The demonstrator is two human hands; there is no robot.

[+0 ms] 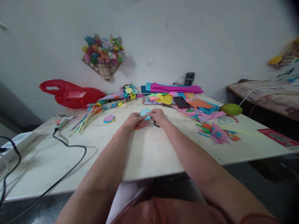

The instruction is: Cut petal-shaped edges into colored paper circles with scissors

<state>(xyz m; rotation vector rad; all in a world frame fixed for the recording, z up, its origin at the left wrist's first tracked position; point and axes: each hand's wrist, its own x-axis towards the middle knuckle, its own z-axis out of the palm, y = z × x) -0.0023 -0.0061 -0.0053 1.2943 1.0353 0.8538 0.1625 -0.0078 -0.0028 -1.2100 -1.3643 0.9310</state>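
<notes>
A light blue scalloped paper flower cutout [145, 112] is held up over the middle of the table between my two hands. My left hand [135, 120] grips its left edge, thumb on top and fingers underneath. At its right edge, my right hand [158, 114] pinches the paper with thumb and fingertips. An orange paper piece [138, 127] shows below my left hand. Partly hidden by my right wrist is a black curved handle [156, 124], its other end out of sight. Left of my hands lies a small pile of scalloped paper cutouts [109, 119], pink on top.
Paper scraps [218, 132] and a dark phone [181, 102] are on the right, near a yellow-green balloon-like object [231, 109]. A red plastic bag [70, 94], paper strips [84, 123], a glue gun [63, 121] with a black cord and a power strip [20, 144] occupy the left.
</notes>
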